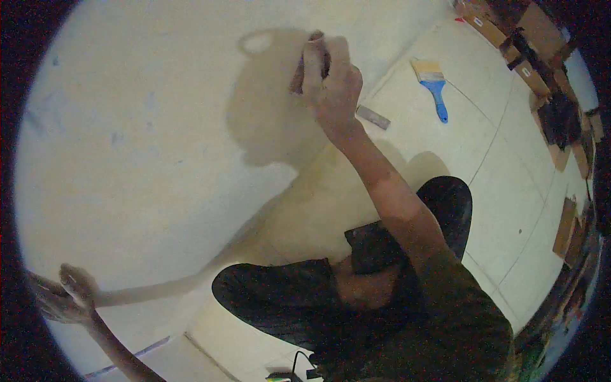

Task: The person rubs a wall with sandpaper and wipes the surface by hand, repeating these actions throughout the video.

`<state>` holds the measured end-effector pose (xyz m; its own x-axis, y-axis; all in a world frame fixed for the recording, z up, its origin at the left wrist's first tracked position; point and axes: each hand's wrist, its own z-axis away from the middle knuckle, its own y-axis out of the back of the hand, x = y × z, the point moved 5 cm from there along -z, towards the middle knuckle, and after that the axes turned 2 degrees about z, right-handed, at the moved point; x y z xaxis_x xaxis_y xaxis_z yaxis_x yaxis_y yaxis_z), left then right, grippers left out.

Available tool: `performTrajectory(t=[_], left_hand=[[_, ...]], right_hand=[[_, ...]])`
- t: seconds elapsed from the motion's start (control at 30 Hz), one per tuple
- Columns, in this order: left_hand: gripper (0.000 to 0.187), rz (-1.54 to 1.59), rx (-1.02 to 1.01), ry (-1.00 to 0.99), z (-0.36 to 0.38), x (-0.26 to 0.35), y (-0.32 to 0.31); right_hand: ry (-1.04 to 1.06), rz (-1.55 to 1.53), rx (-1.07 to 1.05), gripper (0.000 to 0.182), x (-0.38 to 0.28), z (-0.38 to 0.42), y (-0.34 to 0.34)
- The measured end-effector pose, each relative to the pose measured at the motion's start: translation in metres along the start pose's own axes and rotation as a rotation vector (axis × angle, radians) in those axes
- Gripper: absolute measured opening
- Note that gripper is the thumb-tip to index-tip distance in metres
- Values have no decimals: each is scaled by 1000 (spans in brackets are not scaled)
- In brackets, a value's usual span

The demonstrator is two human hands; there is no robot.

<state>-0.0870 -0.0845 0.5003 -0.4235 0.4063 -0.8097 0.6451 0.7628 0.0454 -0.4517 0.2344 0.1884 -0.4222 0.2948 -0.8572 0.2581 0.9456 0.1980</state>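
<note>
Head view, person squatting at a wall. I see the right hand clenched around a small dark sanding block (exact type unclear), pressed to the wall high above the floor. The left hand lies released, flat on the wall. A blue-handled paintbrush lies on the floor, right of the block. I judge flat, even pressure best.

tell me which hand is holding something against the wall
The right hand, raised, presses a small dark block to the wall; the left hand rests bare and flat.
</note>
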Motion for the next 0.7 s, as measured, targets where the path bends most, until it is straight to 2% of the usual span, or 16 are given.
performTrajectory(t=[0.07, 0.13, 0.2, 0.3, 0.4, 0.43, 0.53, 0.67, 0.7], left_hand=[[69, 24, -7, -2, 14, -13, 2], [72, 15, -16, -20, 18, -25, 1], [76, -23, -37, -17, 26, -33, -2], [78, 18, -50, 24, 30, -37, -10], [77, 17, -21, 3, 6, -20, -4], [75, 24, -5, -2, -3, -12, 2], [68, 100, 31, -12, -19, 5, 6], [71, 107, 7, -27, -21, 12, 5], [73, 89, 12, -16, -23, 13, 4]], right_hand=[[-103, -143, -84, 29, -5, 11, -4], [170, -39, -59, 30, 8, 46, -17], [213, -12, -14, 32, -1, 41, -10], [-137, -36, 21, 34, -5, -13, 8], [-120, -22, 179, 30, -3, -13, -6], [-236, -274, 2, 31, -8, 7, -9], [57, -88, -31, 32, -1, 30, -14], [-139, -123, 123, 31, -11, -43, 13], [-58, -57, 130, 28, -3, -36, 2]])
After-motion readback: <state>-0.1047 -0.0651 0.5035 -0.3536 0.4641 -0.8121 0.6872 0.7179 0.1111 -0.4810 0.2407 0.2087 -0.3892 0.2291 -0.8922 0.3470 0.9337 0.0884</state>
